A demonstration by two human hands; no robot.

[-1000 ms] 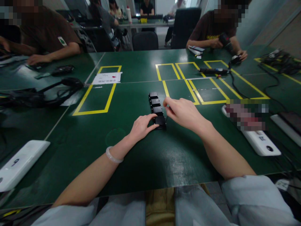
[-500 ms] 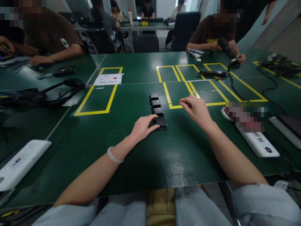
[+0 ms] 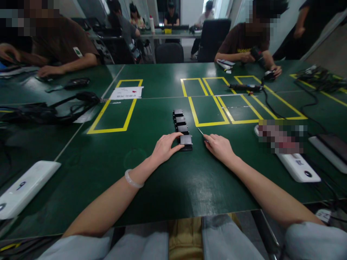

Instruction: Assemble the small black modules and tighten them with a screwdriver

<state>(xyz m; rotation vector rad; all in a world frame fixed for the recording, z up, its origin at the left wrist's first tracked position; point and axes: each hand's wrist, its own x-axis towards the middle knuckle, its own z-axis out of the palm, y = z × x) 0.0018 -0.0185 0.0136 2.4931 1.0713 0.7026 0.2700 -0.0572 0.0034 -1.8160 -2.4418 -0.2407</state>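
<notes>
Several small black box-shaped blocks stand in a row on the green table, running away from me. My left hand (image 3: 165,146) pinches the nearest black block (image 3: 185,141) from its left side, thumb in front and fingers behind; the block rests on the table. Just beyond it, another black block (image 3: 182,129) is partly hidden by the fingers. To the right, my right hand (image 3: 218,145) is closed around a small screwdriver (image 3: 200,132) with a thin metal shaft. Its tip points forward and left, apart from the blocks; most of its handle is hidden in the fingers.
Yellow tape rectangles (image 3: 213,124) mark the table. White numbered devices lie at left (image 3: 29,187) and right (image 3: 300,168). Black cables (image 3: 317,83) and a black strapped item (image 3: 78,104) lie farther out. Two co-workers sit across, one holding a power tool (image 3: 257,56).
My right hand has moved down and slightly left with the screwdriver, whose shaft now slants instead of lying level. My left hand keeps its hold on the nearest block.
</notes>
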